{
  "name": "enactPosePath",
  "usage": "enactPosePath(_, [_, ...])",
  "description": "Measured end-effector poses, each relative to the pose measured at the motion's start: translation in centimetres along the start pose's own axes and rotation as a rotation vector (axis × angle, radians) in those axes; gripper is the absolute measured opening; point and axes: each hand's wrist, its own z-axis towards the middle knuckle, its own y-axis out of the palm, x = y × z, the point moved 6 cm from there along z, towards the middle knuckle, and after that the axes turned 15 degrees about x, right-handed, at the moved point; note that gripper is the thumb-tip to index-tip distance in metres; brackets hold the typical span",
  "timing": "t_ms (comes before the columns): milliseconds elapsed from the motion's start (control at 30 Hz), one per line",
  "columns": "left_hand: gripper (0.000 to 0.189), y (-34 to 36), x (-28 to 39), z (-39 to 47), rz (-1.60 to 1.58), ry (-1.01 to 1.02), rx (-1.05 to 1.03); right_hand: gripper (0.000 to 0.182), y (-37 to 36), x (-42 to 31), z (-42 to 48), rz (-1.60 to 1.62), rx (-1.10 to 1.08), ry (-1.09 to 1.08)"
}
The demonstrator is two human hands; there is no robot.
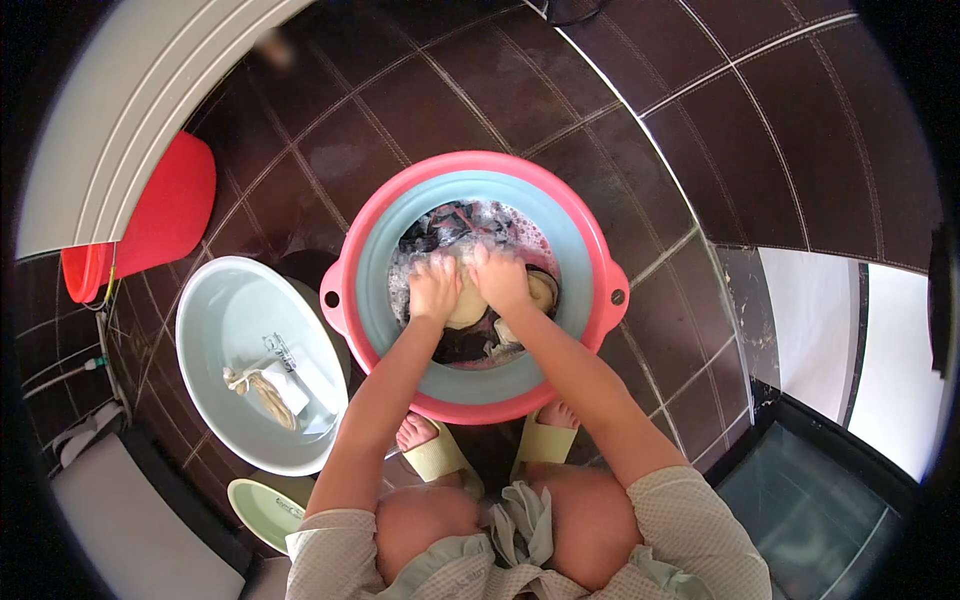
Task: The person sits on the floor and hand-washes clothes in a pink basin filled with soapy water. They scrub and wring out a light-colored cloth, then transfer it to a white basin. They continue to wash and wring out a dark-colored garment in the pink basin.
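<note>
A round pink and light-blue plastic basin [472, 161] stands on the floor in front of my feet. Soapy water with foam [529, 232] and dark wet cloth [442, 225] fill its bottom. My left hand [435, 289] and my right hand [500, 277] press side by side on a beige wet cloth [466, 306] in the middle. Foam partly hides the fingertips, and both hands look closed down on this cloth. Right of my right hand lies another beige piece [541, 289] with a dark edge. A small whitish piece [506, 331] sits below it.
A white basin [202, 375] at the left holds a beige bundle [274, 401] and white pieces. Below it is a small green basin [262, 517]. A red bucket [172, 210] lies at upper left, beneath a pale ribbed surface [112, 127]. Yellow slippers [435, 454] flank the pink basin's near side.
</note>
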Motion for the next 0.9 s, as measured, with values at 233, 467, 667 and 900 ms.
enactPosePath(233, [0.03, -2.2, -3.1, 3.1, -0.508, -0.129, -0.024, 0.028, 0.7, 2.2, 1.6, 0.232, -0.096, 0.254])
enactPosePath(467, [0.041, -3.3, -2.6, 3.0, -1.749, -0.8, -0.326, 0.03, -4.3, 4.1, 2.5, 0.977, 0.386, 0.528])
enactPosePath(667, [0.028, -6.9, -0.4, 2.7, -1.955, -1.114, 0.04, 0.027, -11.6, -0.1, -0.4, 1.122, 0.316, 0.617])
enactPosePath(900, [0.031, -8.6, 1.5, -0.3, -1.749, -1.084, -0.074, 0.041, -10.9, 0.1, -0.3, 0.941, 0.25, 0.737])
